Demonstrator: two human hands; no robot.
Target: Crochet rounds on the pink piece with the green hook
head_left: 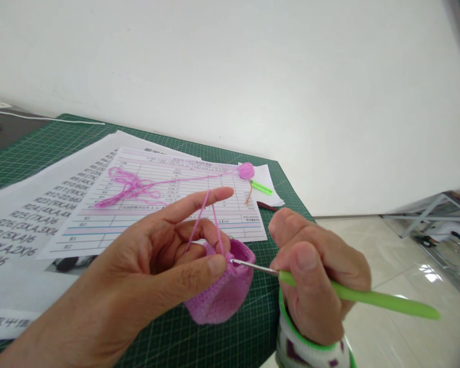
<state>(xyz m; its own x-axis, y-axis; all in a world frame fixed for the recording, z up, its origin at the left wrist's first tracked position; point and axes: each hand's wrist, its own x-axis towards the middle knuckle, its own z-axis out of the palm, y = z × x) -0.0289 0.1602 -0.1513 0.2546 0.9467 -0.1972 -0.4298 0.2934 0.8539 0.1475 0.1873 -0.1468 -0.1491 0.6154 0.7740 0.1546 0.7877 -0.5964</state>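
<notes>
My left hand [153,255] pinches a small pink crocheted cup [224,289] between thumb and middle fingers. Its index finger is stretched out with pink yarn [203,212] looped over it. My right hand [314,271] grips a crochet hook with a green handle [371,297]. The hook's metal tip [239,263] touches the rim of the pink piece beside my left thumb. Both hands hover over the near right corner of a green cutting mat [230,337].
Printed paper sheets [168,204] lie on the mat, with a loose tangle of pink yarn [128,189] on them and a small pink yarn ball [246,170] at the far end. A green snipper [261,188] lies beside the ball. The tiled floor [398,255] is to the right.
</notes>
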